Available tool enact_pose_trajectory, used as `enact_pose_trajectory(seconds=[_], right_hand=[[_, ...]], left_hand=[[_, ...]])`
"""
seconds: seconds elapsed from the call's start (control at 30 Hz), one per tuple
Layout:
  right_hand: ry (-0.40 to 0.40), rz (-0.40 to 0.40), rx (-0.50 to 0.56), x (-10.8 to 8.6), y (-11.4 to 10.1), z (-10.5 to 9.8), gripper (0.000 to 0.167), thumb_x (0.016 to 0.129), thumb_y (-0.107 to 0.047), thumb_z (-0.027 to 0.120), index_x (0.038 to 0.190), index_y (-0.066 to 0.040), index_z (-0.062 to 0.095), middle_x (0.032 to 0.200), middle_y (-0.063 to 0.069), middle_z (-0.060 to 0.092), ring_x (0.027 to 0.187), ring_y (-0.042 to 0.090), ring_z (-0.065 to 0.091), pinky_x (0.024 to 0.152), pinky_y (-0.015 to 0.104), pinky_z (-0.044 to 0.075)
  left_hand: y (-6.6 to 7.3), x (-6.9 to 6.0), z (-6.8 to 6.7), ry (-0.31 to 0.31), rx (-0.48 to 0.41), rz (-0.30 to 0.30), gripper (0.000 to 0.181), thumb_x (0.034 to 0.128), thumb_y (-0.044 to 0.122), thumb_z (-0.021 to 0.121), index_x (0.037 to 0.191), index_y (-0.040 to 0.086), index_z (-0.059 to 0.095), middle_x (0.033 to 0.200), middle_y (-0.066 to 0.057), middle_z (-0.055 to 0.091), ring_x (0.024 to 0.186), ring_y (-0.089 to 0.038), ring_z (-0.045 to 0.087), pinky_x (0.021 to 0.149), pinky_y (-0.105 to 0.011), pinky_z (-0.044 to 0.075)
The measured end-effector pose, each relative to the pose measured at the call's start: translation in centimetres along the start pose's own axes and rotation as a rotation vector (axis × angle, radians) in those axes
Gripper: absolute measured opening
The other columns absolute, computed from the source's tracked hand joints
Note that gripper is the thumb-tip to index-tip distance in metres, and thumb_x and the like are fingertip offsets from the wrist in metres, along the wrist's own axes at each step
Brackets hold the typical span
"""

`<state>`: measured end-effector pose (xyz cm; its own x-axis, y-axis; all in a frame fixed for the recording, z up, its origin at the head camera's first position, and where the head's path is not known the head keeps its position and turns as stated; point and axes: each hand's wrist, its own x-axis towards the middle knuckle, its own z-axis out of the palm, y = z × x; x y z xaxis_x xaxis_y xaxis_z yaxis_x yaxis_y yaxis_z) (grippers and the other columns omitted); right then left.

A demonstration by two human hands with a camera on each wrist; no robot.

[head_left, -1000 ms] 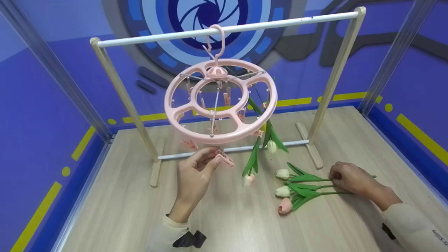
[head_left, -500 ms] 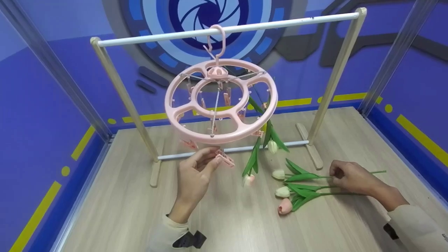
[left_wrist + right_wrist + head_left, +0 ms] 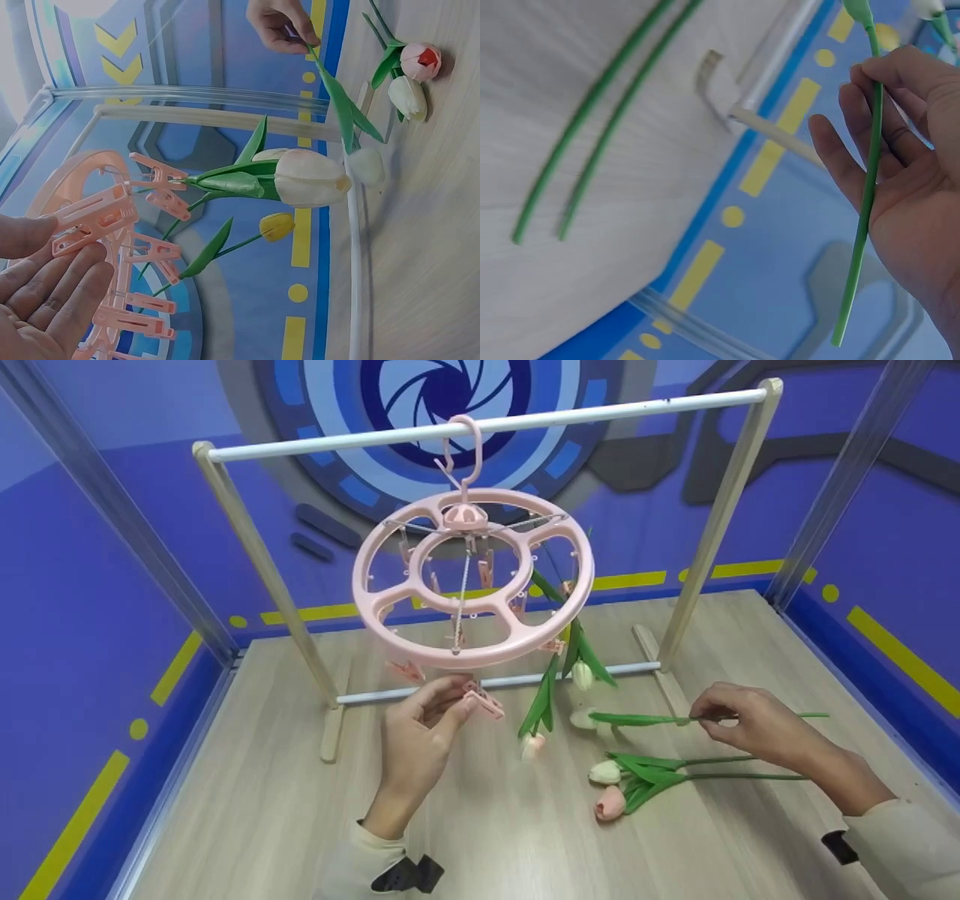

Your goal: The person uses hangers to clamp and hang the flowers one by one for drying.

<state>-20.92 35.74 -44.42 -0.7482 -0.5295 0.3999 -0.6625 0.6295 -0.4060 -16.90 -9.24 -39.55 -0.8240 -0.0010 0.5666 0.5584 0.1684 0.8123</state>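
A pink round clip hanger (image 3: 514,624) hangs by its hook from a rack. My left hand (image 3: 416,742) pinches one of its clothespins (image 3: 486,701) at the front, between thumb and fingers; in the left wrist view nothing sits in that clothespin (image 3: 97,217). To the right, my right hand (image 3: 757,724) pinches a white tulip by its stem (image 3: 870,172), raised off the table with its blurred bloom (image 3: 585,720) pointing left. From other clips hang a pale pink-white tulip (image 3: 533,745), a white tulip (image 3: 583,675) and a yellow tulip (image 3: 277,226), blooms down.
Below my right hand, a white tulip (image 3: 604,772) and a pink tulip (image 3: 610,802) lie side by side on the wooden table (image 3: 247,810). The rack's white top bar (image 3: 600,416) and lower bar (image 3: 375,694) join two wooden posts. Blue printed walls surround the table.
My right hand has lifted one white tulip off the table, away from the other two, and moved slightly back. My left hand stays at the same clothespin.
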Motion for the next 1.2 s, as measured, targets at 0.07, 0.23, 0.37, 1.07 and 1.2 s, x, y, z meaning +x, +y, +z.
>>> enact_pose_trajectory(seconds=[0.07, 0.23, 0.37, 1.07, 1.2], right_hand=[[0.004, -0.056, 0.006, 0.3, -0.4, -0.4, 0.038, 0.081, 0.016, 0.081, 0.1, -0.016, 0.076, 0.094, -0.002, 0.07, 0.085, 0.006, 0.068, 0.076, 0.012, 0.056], [-0.017, -0.126, -0.012, 1.1, -1.9, -1.1, 0.038, 0.081, 0.013, 0.084, 0.101, -0.019, 0.08, 0.093, -0.005, 0.069, 0.083, 0.004, 0.065, 0.074, 0.009, 0.051], [-0.013, -0.186, -0.045, 1.8, -3.4, -1.3, 0.039, 0.077, 0.012, 0.087, 0.099, -0.02, 0.081, 0.092, -0.01, 0.066, 0.08, 0.004, 0.064, 0.071, 0.011, 0.051], [-0.023, -0.363, 0.0, 6.0, -10.1, -0.8, 0.04, 0.077, 0.012, 0.088, 0.1, -0.018, 0.076, 0.095, -0.007, 0.067, 0.082, 0.009, 0.066, 0.074, 0.011, 0.052], [0.0, -0.417, 0.001, 7.0, -10.9, -0.5, 0.04, 0.075, 0.011, 0.089, 0.1, -0.017, 0.075, 0.097, -0.004, 0.068, 0.084, 0.012, 0.067, 0.079, 0.013, 0.054]], left_hand=[[0.0, 0.0, 0.0, -0.002, 0.002, 0.001, 0.022, 0.0961, 0.002, 0.078, 0.116, -0.005, 0.075, 0.108, -0.01, 0.078, 0.099, -0.025, 0.076, 0.089, -0.034, 0.063], [0.2, 0.0, 0.0, -0.002, 0.018, -0.002, 0.022, 0.0946, 0.001, 0.079, 0.116, -0.004, 0.075, 0.108, -0.008, 0.079, 0.099, -0.022, 0.076, 0.09, -0.033, 0.063], [0.4, 0.0, 0.2, -0.004, 0.016, 0.002, 0.022, 0.0943, 0.001, 0.08, 0.116, -0.003, 0.076, 0.108, -0.006, 0.079, 0.099, -0.021, 0.076, 0.089, -0.034, 0.063], [1.0, 0.1, 0.8, -0.006, -0.016, 0.01, 0.022, 0.0937, 0.003, 0.081, 0.115, 0.0, 0.078, 0.105, -0.004, 0.079, 0.095, -0.021, 0.077, 0.084, -0.034, 0.064], [1.1, 0.1, 0.8, -0.012, -0.006, 0.023, 0.022, 0.0937, 0.004, 0.082, 0.114, 0.0, 0.078, 0.105, -0.004, 0.079, 0.094, -0.021, 0.077, 0.084, -0.034, 0.064]])
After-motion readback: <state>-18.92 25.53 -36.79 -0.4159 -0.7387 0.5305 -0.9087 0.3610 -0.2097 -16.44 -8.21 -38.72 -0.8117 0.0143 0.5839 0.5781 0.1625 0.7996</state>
